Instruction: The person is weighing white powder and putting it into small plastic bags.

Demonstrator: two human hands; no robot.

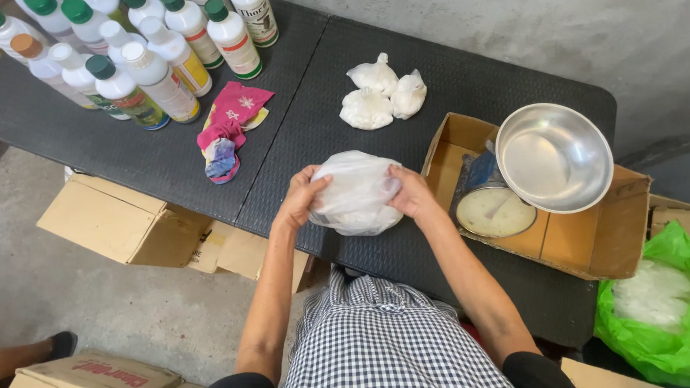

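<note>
Three tied bags [380, 92] of white powder already sit together at the table's [130, 142] far side — a fourth bag [357, 193], not yet tied, rests near the front edge, the left hand [302, 197] and right hand [411, 191] both clasped around its plastic. Bare tabletop lies between bottles [127, 37] and boxed scale [552, 168] — room enough to work.

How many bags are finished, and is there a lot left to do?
Three small tied white bags already sit together on the black table. A fourth clear bag of white stuff is in hand now, gripped by the left hand and right hand. More white stuff waits in the green bag beside the weighing scale, so it looks like plenty remains.
</note>
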